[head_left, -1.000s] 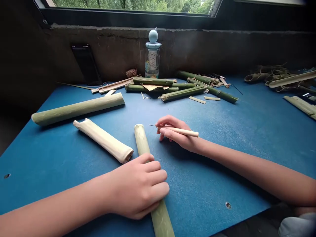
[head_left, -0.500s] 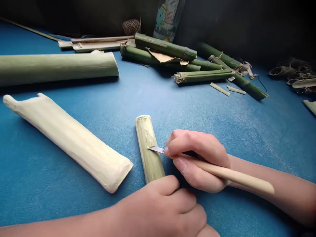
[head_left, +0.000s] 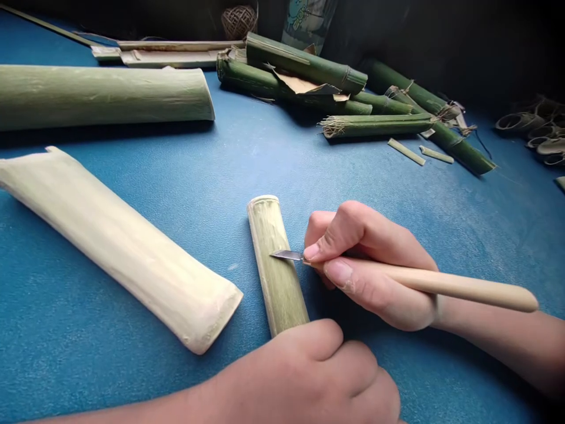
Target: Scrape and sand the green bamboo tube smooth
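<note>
My left hand (head_left: 313, 377) is closed round the near end of a short bamboo piece (head_left: 278, 271), which points away from me on the blue surface. Its far end shows a pale, scraped patch. My right hand (head_left: 371, 265) grips a carving knife (head_left: 459, 282) with a long pale wooden handle, thumb and forefinger pinching close to the blade. The small angled blade lies across the middle of the bamboo, its tip at or just over the surface; whether it cuts in, I cannot tell. To the left lies a wider, pale shaved bamboo piece (head_left: 128, 235), apart from both hands.
A thick bamboo half (head_left: 106, 97) lies at the back left. Several green bamboo tubes (head_left: 304, 62) are piled at the back, near a ball of twine (head_left: 239, 22) and a clear container (head_left: 309, 23). Small bamboo strips (head_left: 406, 151) lie before the pile. Dark curled pieces (head_left: 529, 126) sit far right.
The knife's handle has swung flatter and further right, and its blade now lies more level on the bamboo. My left hand keeps its hold. The whole view has shifted slightly.
</note>
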Available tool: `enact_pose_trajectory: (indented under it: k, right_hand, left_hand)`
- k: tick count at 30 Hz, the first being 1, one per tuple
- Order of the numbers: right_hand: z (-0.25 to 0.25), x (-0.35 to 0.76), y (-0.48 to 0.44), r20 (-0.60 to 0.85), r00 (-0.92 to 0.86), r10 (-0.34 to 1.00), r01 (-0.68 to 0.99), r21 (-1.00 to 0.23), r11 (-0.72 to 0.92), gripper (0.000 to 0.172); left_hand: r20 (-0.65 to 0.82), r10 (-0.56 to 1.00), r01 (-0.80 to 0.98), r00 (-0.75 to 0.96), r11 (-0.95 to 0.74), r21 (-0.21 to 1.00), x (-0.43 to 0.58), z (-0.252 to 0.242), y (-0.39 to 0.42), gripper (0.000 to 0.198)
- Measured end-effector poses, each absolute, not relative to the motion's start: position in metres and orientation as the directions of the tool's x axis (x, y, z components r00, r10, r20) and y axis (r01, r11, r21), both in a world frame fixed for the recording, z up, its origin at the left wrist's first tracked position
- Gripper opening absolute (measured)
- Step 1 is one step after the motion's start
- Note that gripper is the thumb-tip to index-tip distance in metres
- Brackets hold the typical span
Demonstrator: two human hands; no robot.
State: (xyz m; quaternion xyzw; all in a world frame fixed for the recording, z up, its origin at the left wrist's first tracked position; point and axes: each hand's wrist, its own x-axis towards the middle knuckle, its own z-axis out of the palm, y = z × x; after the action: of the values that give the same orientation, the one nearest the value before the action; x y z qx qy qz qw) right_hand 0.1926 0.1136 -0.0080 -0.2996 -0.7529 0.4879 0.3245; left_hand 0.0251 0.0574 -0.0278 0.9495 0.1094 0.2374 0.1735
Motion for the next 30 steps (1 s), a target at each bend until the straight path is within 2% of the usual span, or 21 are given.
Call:
enact_pose_trajectory:
  k: [6,12,18,30]
  right_hand:
    - [-0.0070,0.1870,0.1111,0.236,-0.571,0.786,0.179,-0.899,0.399,0.017]
    - [-0.0089,0.1829,0.1118,0.266,-0.523,0.810,0.245,-0.863,0.442,0.017]
    - [-0.0093,0.1899,0.1091,0.274,-0.572,0.773,0.119,-0.905,0.409,0.014]
    - [-0.0049,0.1865,0.1137,0.231,-0.553,0.801,0.190,-0.901,0.391,0.018]
  left_hand:
    - [0.410,0.287,0.141,0.866,-0.926,0.352,0.0269,-0.0281,0.0553,0.025]
    - [0.425,0.307,0.141,0.852,-0.915,0.379,0.0266,-0.0279,0.0541,0.022]
    - [0.385,0.280,0.131,0.879,-0.920,0.368,0.0284,-0.0262,0.0541,0.023]
    - [0.409,0.290,0.146,0.865,-0.926,0.347,0.0280,-0.0300,0.0518,0.023]
